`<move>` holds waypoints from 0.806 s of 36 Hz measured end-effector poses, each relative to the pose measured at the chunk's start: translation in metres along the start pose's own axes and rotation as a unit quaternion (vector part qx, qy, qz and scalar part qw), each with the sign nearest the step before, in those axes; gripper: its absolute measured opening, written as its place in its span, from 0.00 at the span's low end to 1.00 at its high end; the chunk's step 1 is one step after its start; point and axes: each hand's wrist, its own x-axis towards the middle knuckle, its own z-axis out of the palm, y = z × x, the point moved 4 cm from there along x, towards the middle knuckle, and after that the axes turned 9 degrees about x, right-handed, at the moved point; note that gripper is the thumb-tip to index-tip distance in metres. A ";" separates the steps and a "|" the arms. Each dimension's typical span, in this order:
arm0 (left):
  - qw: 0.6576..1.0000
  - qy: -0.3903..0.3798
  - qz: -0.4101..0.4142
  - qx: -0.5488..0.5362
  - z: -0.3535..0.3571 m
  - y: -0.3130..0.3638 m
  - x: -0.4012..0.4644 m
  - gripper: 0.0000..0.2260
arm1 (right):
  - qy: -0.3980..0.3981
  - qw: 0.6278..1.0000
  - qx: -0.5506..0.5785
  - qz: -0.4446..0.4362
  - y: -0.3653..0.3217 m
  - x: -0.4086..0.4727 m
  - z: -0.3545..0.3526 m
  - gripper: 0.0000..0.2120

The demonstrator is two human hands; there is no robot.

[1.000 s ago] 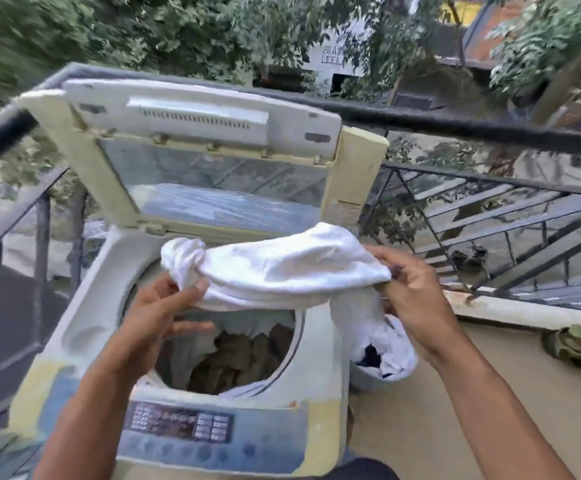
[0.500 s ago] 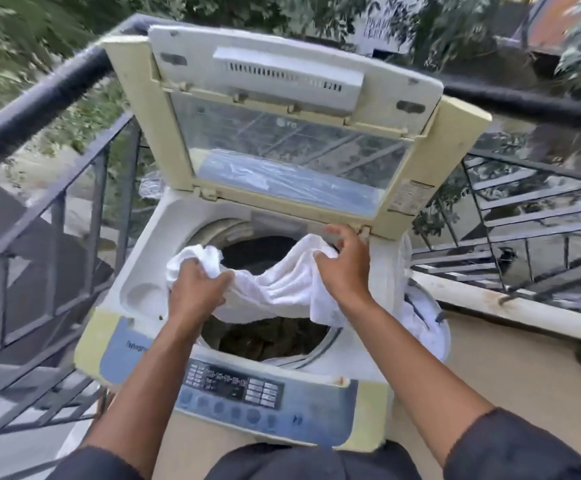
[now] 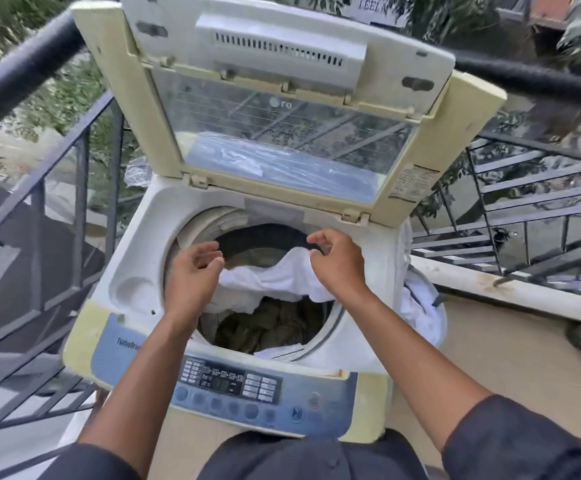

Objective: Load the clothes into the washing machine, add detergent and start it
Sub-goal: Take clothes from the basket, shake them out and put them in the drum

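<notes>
White cloth (image 3: 275,278) over washer (image 3: 136,258) drum, frame centre; I see L hand (image 3: 195,271) and R hand (image 3: 341,268) w/ fingers loosely curled, gripping nothing.

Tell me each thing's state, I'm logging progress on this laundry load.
Lid: raised, propped open.
Drum: open, partly loaded.
White cloth: draped across the drum opening, not fully in.
Dark clothes: already lying in the drum.
Left hand: over the cloth, fingers loosely curled.
Right hand: over the cloth's other end; grip unclear.
Control panel: untouched.
</notes>
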 end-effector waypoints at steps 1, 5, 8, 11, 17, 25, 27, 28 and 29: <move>1.000 -0.006 0.001 -0.002 0.003 -0.001 -0.002 0.14 | 0.000 1.000 -0.007 0.003 0.003 -0.003 -0.002 0.11; 0.999 -0.029 0.017 0.000 0.020 0.005 -0.015 0.15 | 0.006 1.000 -0.010 0.007 0.008 -0.015 -0.013 0.10; 0.998 -0.042 0.034 0.014 0.036 0.014 -0.023 0.13 | 0.012 1.000 0.002 -0.008 0.010 -0.024 -0.027 0.10; 0.995 -0.060 0.068 0.034 0.058 0.031 -0.032 0.10 | 0.030 0.999 0.024 -0.025 0.012 -0.033 -0.050 0.10; 0.979 -0.111 0.158 0.068 0.123 0.086 -0.053 0.10 | 0.115 0.988 0.070 -0.072 0.030 -0.044 -0.122 0.10; 0.957 -0.206 0.186 0.081 0.244 0.157 -0.083 0.08 | 0.196 0.979 0.052 0.010 0.128 -0.028 -0.231 0.14; 0.954 -0.221 0.181 0.088 0.277 0.167 -0.086 0.11 | 0.193 0.980 0.032 0.044 0.159 -0.019 -0.249 0.14; 0.952 -0.230 0.178 0.091 0.294 0.170 -0.085 0.12 | 0.189 0.980 0.024 0.061 0.176 -0.013 -0.256 0.13; 0.951 -0.238 0.174 0.096 0.311 0.170 -0.084 0.10 | 0.183 0.980 0.015 0.076 0.193 -0.007 -0.261 0.11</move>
